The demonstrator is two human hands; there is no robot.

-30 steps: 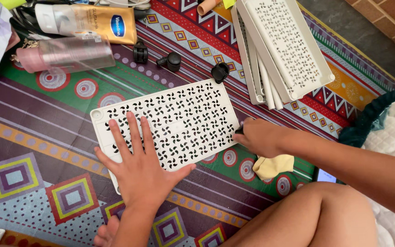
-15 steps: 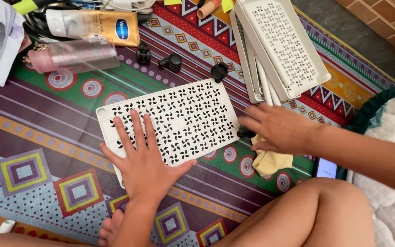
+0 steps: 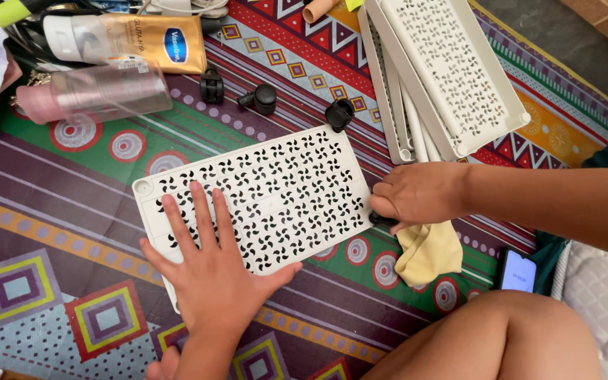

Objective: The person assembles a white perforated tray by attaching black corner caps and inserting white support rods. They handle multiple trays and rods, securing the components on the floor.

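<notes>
Perforated white panel (image 3: 269, 190) lies between both hands.

Patterned mat (image 3: 72, 232) being used as support. Being carried directly on it: white perforated panel (image 3: 276, 190), stack of white panels (image 3: 438, 77), black caster wheels (image 3: 265, 98), yellow cloth (image 3: 427, 253), lotion tube (image 3: 128, 39), pink bottle (image 3: 93, 91), possibly phone (image 3: 518, 271).

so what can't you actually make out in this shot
- Small black part at the right hand: the fingers cover most of it, so its shape is unclear.
- Near corner of the white panel: under the left hand.
- Stacked panels: cut off by the top edge.
- Phone: partly behind the knee.
</notes>
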